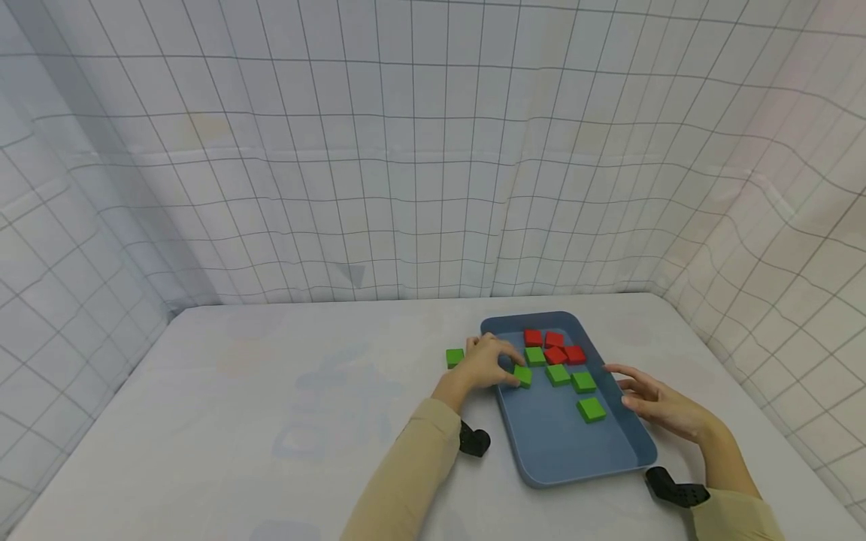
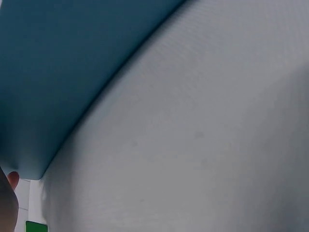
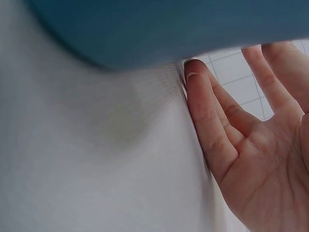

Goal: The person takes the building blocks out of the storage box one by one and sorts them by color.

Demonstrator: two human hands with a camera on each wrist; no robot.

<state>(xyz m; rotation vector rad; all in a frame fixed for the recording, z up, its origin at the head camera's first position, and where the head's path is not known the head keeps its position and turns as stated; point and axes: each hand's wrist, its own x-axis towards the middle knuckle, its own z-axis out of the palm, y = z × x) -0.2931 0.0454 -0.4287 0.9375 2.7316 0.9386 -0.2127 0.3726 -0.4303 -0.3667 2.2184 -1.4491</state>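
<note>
A blue tray [image 1: 555,447] lies on the white table, with several red blocks [image 1: 532,338] at its far end and several green blocks [image 1: 558,374] just nearer. My left hand [image 1: 482,364] reaches over the tray's left rim and pinches a green block [image 1: 522,376] between thumb and fingers. Beside the right rim, my right hand [image 1: 666,406] rests with fingers spread, fingertips right at the tray's side. The right wrist view shows its open palm [image 3: 265,169] below the tray wall [image 3: 169,34]. Only a sliver of the left hand [image 2: 7,205] appears in the left wrist view.
Another green block [image 1: 455,358] sits on the table outside the tray, left of the left hand. Black wrist devices [image 1: 476,442] are on both wrists. White grid-patterned curtains [image 1: 433,150] enclose the table at the back and both sides.
</note>
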